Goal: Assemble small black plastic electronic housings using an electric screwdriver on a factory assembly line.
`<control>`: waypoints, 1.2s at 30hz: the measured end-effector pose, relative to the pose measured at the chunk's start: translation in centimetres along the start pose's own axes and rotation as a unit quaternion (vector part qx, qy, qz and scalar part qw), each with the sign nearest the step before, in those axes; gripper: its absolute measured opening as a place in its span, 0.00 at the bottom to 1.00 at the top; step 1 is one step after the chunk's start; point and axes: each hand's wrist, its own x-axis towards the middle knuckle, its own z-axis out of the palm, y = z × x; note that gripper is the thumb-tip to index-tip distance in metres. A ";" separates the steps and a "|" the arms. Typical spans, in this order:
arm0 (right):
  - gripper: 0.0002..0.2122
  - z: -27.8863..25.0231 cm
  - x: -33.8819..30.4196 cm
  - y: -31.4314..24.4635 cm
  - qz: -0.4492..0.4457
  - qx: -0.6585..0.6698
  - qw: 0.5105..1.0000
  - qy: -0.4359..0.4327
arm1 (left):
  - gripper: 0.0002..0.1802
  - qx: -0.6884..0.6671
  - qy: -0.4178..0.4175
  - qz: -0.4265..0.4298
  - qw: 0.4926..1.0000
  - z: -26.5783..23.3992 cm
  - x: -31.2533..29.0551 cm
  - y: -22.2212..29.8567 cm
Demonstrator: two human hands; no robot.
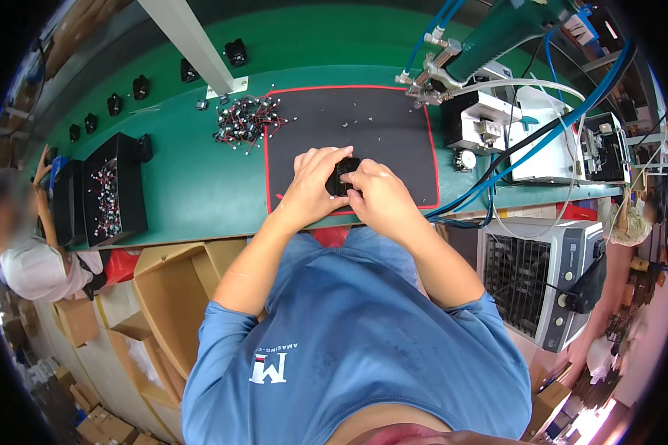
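Over the front part of a black mat with a red border, both my hands meet on a small black plastic part. My left hand curls round its left side, fingers over the far edge and thumb at the near edge. From the right, my right hand presses its fingertips onto the part's top; details under them are hidden. Several tiny pale bits lie scattered on the mat beyond my hands. A heap of small wired components with red and black leads sits at the mat's far left corner.
A black bin with more wired pieces stands on the green table's left side. Several black parts line the back. At right are a small machine, blue hoses and an air cooler. Another person sits far left.
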 end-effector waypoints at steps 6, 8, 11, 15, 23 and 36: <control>0.10 -3.3 0.0 -1.2 0.060 0.115 0.992 0.005 | 0.50 -0.018 0.012 -0.022 1.000 0.0 -0.3 -0.1; 0.14 -5.6 -0.7 -3.0 0.054 0.116 0.981 0.145 | 0.51 -0.025 0.015 -0.027 0.999 0.0 0.0 -0.1; 0.32 -10.7 0.9 -1.8 -0.138 0.010 0.905 0.403 | 0.49 -0.029 0.014 -0.054 0.998 -0.4 0.1 0.7; 0.28 -14.8 6.6 -3.8 -0.118 0.286 0.860 0.406 | 0.39 -0.013 0.033 -0.032 0.999 -0.2 -0.3 0.0; 0.47 -11.3 6.0 -5.6 -0.053 0.391 0.879 0.266 | 0.27 0.033 0.031 -0.017 0.999 0.1 -0.5 0.2; 0.51 -6.0 5.4 -5.1 -0.046 0.463 0.846 0.260 | 0.24 0.043 0.028 -0.007 0.999 -0.1 -0.4 0.2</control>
